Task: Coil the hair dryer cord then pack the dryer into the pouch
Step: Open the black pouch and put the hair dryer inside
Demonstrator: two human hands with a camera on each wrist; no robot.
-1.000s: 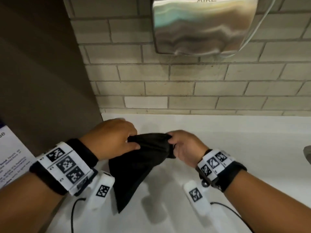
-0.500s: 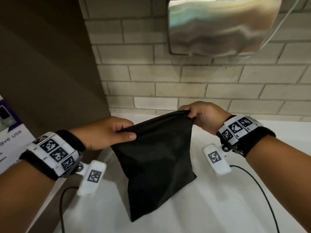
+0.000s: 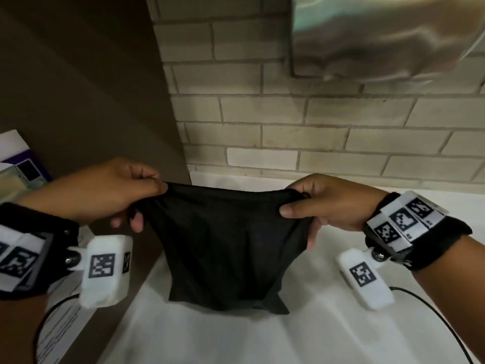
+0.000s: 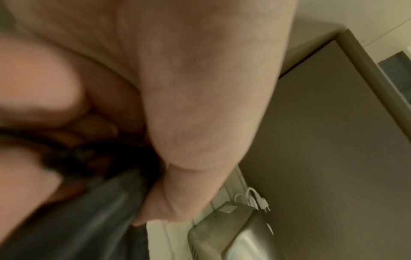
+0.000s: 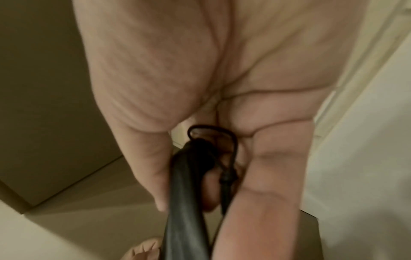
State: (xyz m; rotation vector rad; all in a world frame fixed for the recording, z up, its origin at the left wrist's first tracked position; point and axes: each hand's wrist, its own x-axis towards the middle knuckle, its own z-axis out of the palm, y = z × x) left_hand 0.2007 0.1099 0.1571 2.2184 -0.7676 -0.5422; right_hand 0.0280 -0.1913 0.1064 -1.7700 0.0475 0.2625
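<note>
A black fabric pouch [image 3: 225, 245] hangs in front of me over the white counter [image 3: 236, 337], its top edge stretched between both hands. My left hand [image 3: 126, 190] pinches the left end of the rim with thumb and fingers. My right hand [image 3: 315, 203] grips the right end, thumb on the front of the cloth. The left wrist view shows dark cloth [image 4: 93, 211] under my thumb. In the right wrist view the pouch [image 5: 184, 202] and its thin drawstring loop [image 5: 222, 140] run between thumb and fingers. The hair dryer itself is out of view.
A steel wall hand dryer [image 3: 380, 35] hangs on the brick wall [image 3: 262, 114] above right. A brown partition [image 3: 78, 88] closes the left side, with a printed sign [image 3: 21, 164] beside it. Thin black wrist-camera cables [image 3: 433, 319] trail over the counter.
Both hands drew apart and pulled the pouch's top edge out wide. The pouch went from bunched and dangling to spread flat, and my view shifted left.
</note>
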